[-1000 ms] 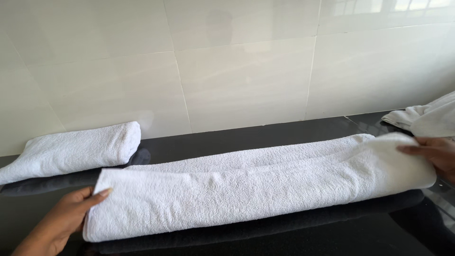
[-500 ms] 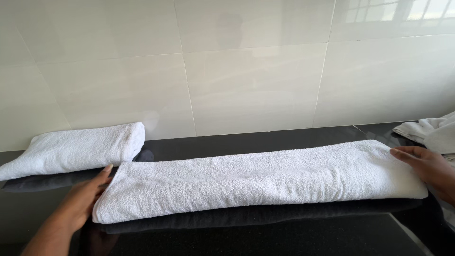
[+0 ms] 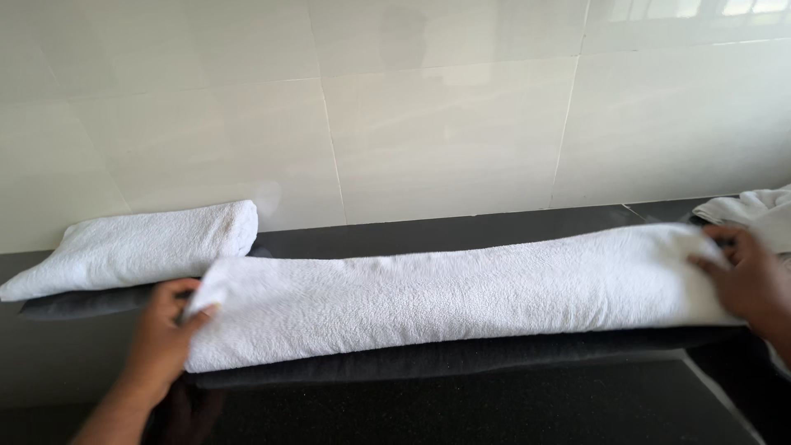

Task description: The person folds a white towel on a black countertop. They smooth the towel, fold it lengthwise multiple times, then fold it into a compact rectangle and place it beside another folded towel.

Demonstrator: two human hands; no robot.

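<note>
Long towel [image 3: 461, 297] — between both hands' fingers [image 3: 177, 292]

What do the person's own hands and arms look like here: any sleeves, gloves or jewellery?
Both are bare. The left hand and its forearm show no sleeve, glove, watch or ring. The right hand is motion-blurred and cut off by the frame edge; no glove or sleeve shows, and its fingers seem unadorned.

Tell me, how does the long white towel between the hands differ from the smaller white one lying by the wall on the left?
The long towel stretches across most of the dark counter; the small folded towel is much shorter. The long towel has the left hand at one end and the right hand at the other; the small folded towel lies untouched. Both are white terry cloth, folded lengthwise.
</note>
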